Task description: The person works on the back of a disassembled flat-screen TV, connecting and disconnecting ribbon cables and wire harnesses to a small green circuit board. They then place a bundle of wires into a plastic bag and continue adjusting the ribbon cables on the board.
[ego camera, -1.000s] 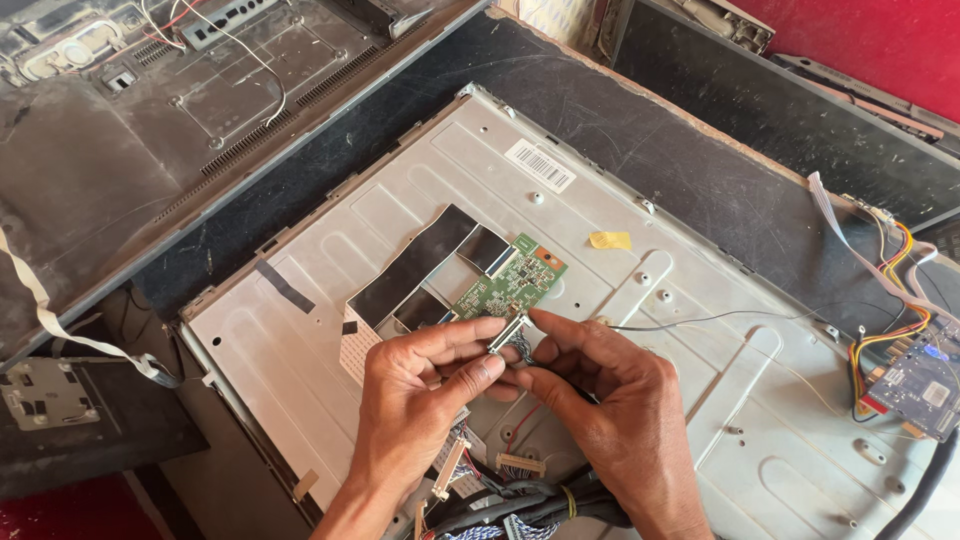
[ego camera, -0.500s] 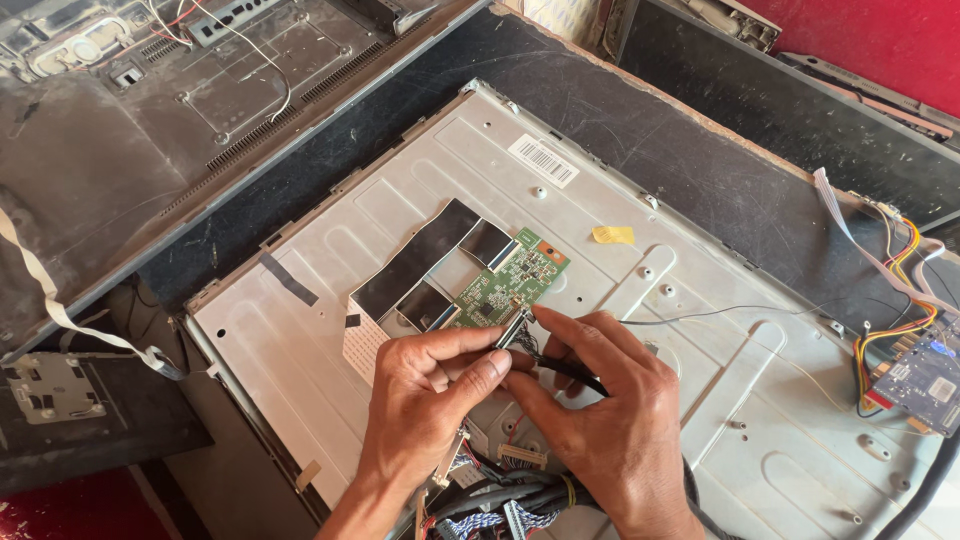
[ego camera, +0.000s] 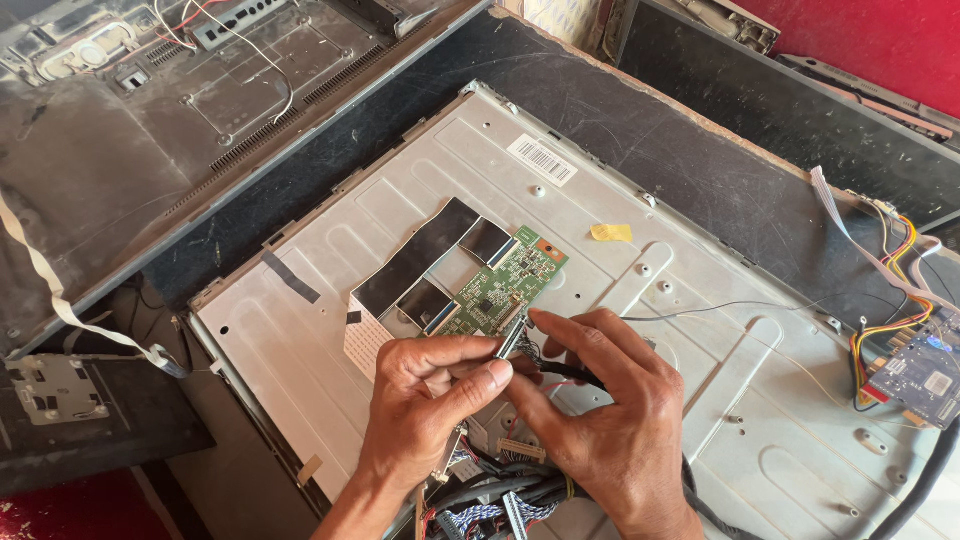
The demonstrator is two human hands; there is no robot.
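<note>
A small green circuit board (ego camera: 505, 285) sits on the grey metal back of a flat panel (ego camera: 420, 180), with flat black ribbon cables (ego camera: 425, 255) running off to its left. My left hand (ego camera: 425, 400) and my right hand (ego camera: 600, 410) meet just below the board. Both pinch a thin connector with a bundle of fine wires (ego camera: 512, 338) at the board's lower edge. The fingers hide most of the connector.
A dark plastic rear cover (ego camera: 140, 130) with wires lies at the upper left. A blue circuit board (ego camera: 925, 375) with coloured wires lies at the right edge. A bunch of cables (ego camera: 500, 495) is under my wrists. Yellow tape (ego camera: 612, 232) sticks to the panel.
My hands have shifted slightly up and right towards the green board's lower edge. The small part between my fingers is now turned thin, edge-on against the board.
</note>
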